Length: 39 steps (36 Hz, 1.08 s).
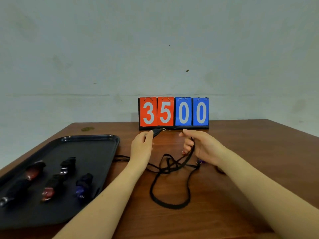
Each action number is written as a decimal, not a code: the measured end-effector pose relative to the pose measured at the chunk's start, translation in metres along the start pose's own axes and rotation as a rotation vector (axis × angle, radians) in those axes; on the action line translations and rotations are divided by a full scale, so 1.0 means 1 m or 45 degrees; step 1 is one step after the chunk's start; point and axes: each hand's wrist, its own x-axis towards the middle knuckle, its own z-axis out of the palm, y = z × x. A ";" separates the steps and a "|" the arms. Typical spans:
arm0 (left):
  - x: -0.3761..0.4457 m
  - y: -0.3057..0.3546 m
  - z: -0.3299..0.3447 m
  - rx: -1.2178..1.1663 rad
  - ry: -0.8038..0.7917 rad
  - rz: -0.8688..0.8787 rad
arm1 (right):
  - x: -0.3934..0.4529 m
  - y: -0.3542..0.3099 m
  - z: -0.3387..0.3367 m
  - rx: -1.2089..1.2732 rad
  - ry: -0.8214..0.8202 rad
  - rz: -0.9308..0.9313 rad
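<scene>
My left hand (141, 145) pinches the end of a black lanyard (158, 131), which has a small metal ring, just in front of the scoreboard. My right hand (198, 145) holds the black cord (170, 190) of the lanyards with curled fingers. The cords lie tangled on the brown table (241, 152) and form a long loop toward me. A small red piece (184, 152) and a blue piece (200, 162) hang on the cords by my right hand.
A black tray (89, 152) at the left holds several rolled-up lanyards with red and blue ends. A flip scoreboard (173, 112) reading 35 in red and 00 in blue stands at the table's back edge against a pale wall.
</scene>
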 end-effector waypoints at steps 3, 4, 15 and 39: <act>0.003 -0.002 0.001 0.227 0.013 0.071 | 0.011 -0.002 0.002 0.142 0.030 0.001; 0.004 -0.003 0.001 0.287 0.020 0.101 | 0.015 0.003 0.002 0.193 0.055 0.007; 0.011 -0.012 0.004 0.188 0.053 0.063 | 0.011 0.011 -0.016 0.527 0.091 0.099; -0.005 -0.005 -0.015 0.298 -0.036 0.103 | -0.006 0.018 -0.016 -1.340 0.660 -0.749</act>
